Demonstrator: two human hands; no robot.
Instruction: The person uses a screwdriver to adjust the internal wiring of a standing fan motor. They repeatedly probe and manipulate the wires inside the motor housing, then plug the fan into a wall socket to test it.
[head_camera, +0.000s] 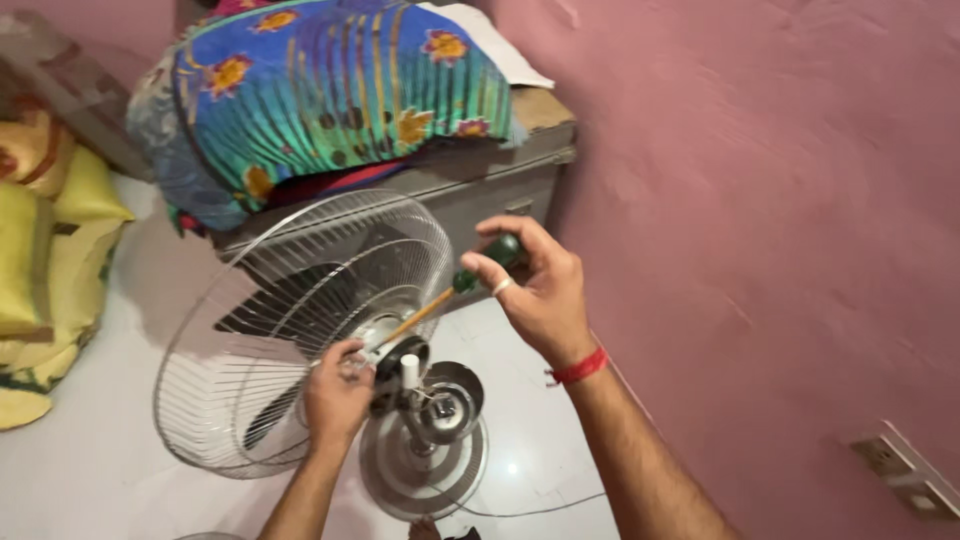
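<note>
hands: right (535, 290) grips screwdriver (455, 290) | left (338, 388) pinches fan hub (395, 345) | wire guard (300, 320) tilted

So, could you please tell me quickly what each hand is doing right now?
Left hand: closed around the hub behind the fan's wire guard.
Right hand: closed on the green-handled screwdriver, tip at the hub.

No packages, labels, signs or screens show anywhere in this view.
</note>
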